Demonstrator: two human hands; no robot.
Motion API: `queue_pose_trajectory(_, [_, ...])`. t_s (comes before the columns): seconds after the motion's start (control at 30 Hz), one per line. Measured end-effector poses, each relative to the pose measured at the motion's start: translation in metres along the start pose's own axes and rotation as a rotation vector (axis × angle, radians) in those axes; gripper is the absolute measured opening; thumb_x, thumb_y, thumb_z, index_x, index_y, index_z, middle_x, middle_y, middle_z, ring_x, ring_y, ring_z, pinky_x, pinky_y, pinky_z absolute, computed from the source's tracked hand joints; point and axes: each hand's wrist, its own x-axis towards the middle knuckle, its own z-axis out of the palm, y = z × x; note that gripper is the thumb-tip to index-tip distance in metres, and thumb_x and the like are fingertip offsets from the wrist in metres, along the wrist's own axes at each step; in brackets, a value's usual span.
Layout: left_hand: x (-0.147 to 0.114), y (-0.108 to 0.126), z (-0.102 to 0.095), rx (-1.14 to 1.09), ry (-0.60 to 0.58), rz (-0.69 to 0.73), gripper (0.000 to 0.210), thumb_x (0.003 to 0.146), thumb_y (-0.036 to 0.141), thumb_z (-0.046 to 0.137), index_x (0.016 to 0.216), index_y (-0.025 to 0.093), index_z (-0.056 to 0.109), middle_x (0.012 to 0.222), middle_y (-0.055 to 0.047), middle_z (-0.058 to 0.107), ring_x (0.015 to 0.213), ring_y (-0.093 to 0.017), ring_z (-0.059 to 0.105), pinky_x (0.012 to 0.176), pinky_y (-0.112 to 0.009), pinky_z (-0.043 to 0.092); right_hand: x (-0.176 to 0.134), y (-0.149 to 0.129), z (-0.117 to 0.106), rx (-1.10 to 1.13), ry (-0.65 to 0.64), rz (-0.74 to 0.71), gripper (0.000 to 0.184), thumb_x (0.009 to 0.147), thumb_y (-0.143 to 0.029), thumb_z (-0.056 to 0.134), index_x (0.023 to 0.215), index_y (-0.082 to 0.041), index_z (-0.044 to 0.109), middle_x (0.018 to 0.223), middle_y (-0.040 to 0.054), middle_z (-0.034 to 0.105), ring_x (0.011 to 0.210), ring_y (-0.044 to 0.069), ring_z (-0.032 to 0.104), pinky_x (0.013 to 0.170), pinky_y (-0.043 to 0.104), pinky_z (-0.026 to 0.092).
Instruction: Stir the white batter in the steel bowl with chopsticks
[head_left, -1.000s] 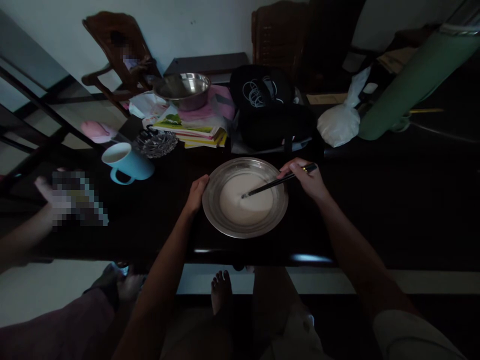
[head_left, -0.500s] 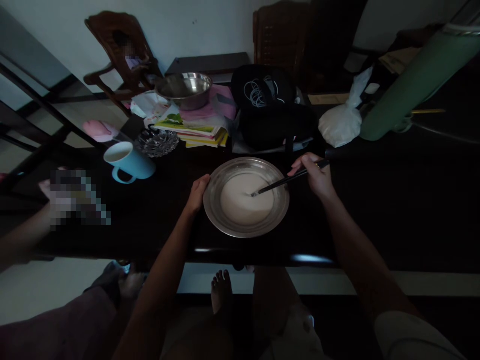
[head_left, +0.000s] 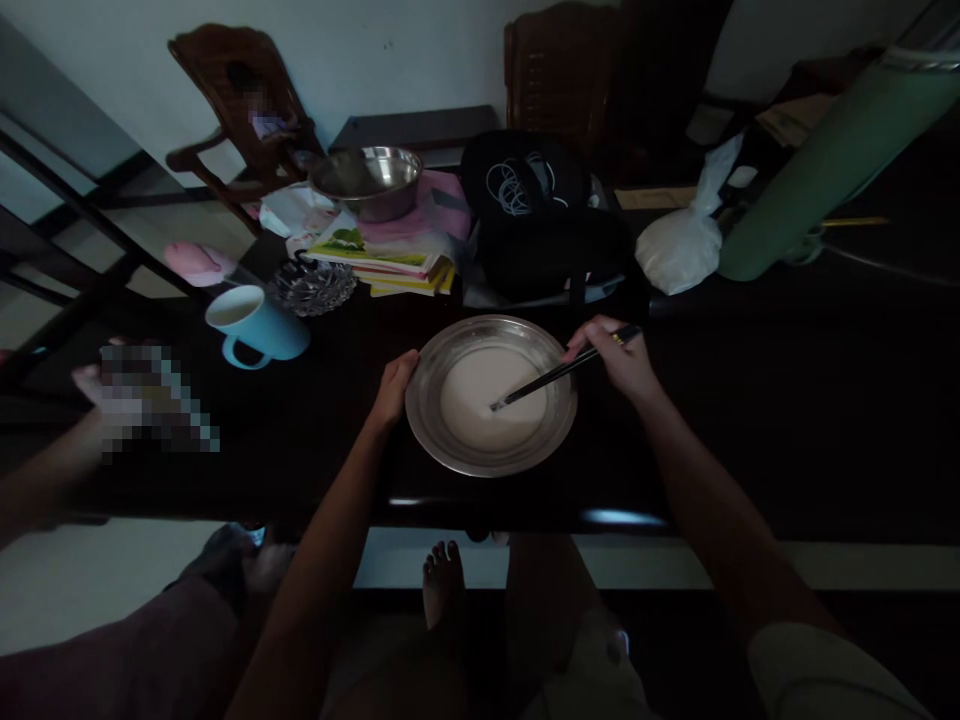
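The steel plate point(head_left: 491, 445) sits at the bench's point(head_left: 750, 400) near edge; a mug point(head_left: 259, 325) lies to its left, books point(head_left: 390, 265) behind (under a bowl point(head_left: 367, 182)), a bag point(head_left: 540, 220) beside them.
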Motion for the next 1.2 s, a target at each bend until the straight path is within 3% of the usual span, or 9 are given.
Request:
queue_pose_trajectory(0.1, [-0.0001,0.0010,0.0004,0.011,0.005,-0.006,0.042,0.087,0.050,0.055,0.059,0.022,0.043,0.057,0.004,0.037,0.055,-0.012,0.034,0.051,-0.025,0.033,-0.0001,-0.0019,0.0000,-0.046,0.005,-0.006,0.043,0.087,-0.063,0.065,0.077,-0.023,0.075,0.070,0.0018,0.078,0.070,0.018,0.075,0.071,0.033,0.059])
queue_pose_trajectory(0.23, [-0.0003,0.0009,0.0003,0.015,0.005,-0.013,0.041,0.088,0.050,0.055,0.061,0.021,0.044,0.058,0.004,0.038,0.056,-0.012,0.035,0.051,-0.025,0.034,0.0006,0.0017,-0.0038,0.009,0.108,-0.005,0.044,0.090,-0.062,0.062,0.073,-0.023,0.071,0.060,-0.0003,0.073,0.057,0.016,0.070,0.061,0.030,0.055])
queue_pose_trajectory(0.43, [-0.0002,-0.0008,-0.0003,-0.002,-0.005,0.003,0.044,0.086,0.054,0.057,0.060,0.022,0.042,0.058,0.004,0.037,0.055,-0.011,0.033,0.050,-0.025,0.032,-0.0004,-0.0011,0.0013,-0.033,-0.020,-0.006,0.044,0.087,-0.065,0.064,0.078,-0.023,0.074,0.068,0.0017,0.076,0.067,0.019,0.074,0.068,0.033,0.059])
queue_pose_trajectory(0.6, [-0.0009,0.0000,0.0003,-0.019,-0.013,-0.014,0.045,0.085,0.056,0.057,0.060,0.022,0.043,0.057,0.005,0.037,0.054,-0.011,0.033,0.049,-0.025,0.031,0.0012,-0.0016,-0.0027,-0.034,0.129,0.004,0.049,0.087,-0.069,0.061,0.072,-0.023,0.070,0.060,0.0005,0.072,0.058,0.018,0.070,0.063,0.034,0.058])
queue_pose_trajectory(0.77, [-0.0007,0.0003,-0.0003,0.014,0.003,0.013,0.044,0.087,0.052,0.056,0.059,0.021,0.042,0.057,0.004,0.038,0.057,-0.012,0.034,0.051,-0.025,0.033,-0.0002,-0.0023,0.0011,-0.012,-0.042,0.020,0.048,0.086,-0.068,0.063,0.077,-0.023,0.073,0.065,0.0012,0.074,0.064,0.018,0.073,0.067,0.034,0.059])
queue_pose_trajectory(0.87, [-0.0003,-0.0010,-0.0006,0.012,0.001,0.012,0.043,0.087,0.052,0.056,0.060,0.021,0.042,0.057,0.004,0.037,0.056,-0.012,0.033,0.051,-0.025,0.032,0.0004,-0.0021,-0.0003,-0.045,0.005,-0.005,0.043,0.088,-0.065,0.064,0.079,-0.023,0.074,0.071,0.0013,0.077,0.071,0.019,0.074,0.074,0.035,0.060])
queue_pose_trajectory(0.97, [0.0000,-0.0019,-0.0004,0.003,-0.012,-0.006,0.042,0.088,0.052,0.055,0.061,0.022,0.042,0.058,0.004,0.037,0.056,-0.012,0.033,0.050,-0.025,0.031,0.0013,0.0011,-0.0044,-0.026,0.099,-0.014,0.045,0.090,-0.064,0.062,0.074,-0.023,0.072,0.063,0.0005,0.074,0.061,0.017,0.072,0.065,0.032,0.058])
queue_pose_trajectory(1.07, [0.0001,-0.0014,-0.0001,0.000,-0.009,-0.004,0.041,0.087,0.051,0.055,0.061,0.021,0.043,0.059,0.004,0.038,0.056,-0.012,0.034,0.051,-0.025,0.032,0.0002,0.0025,-0.0032,0.000,0.052,0.010,0.047,0.089,-0.065,0.061,0.073,-0.023,0.071,0.058,0.0001,0.071,0.056,0.017,0.070,0.059,0.031,0.056])
queue_pose_trajectory(1.2, [-0.0004,0.0002,-0.0001,0.002,0.002,-0.003,0.041,0.087,0.050,0.056,0.060,0.021,0.043,0.059,0.004,0.038,0.057,-0.012,0.034,0.051,-0.025,0.032,-0.0007,-0.0009,0.0009,-0.034,-0.020,0.003,0.044,0.087,-0.065,0.064,0.078,-0.023,0.075,0.070,0.0017,0.077,0.070,0.019,0.075,0.072,0.034,0.059])
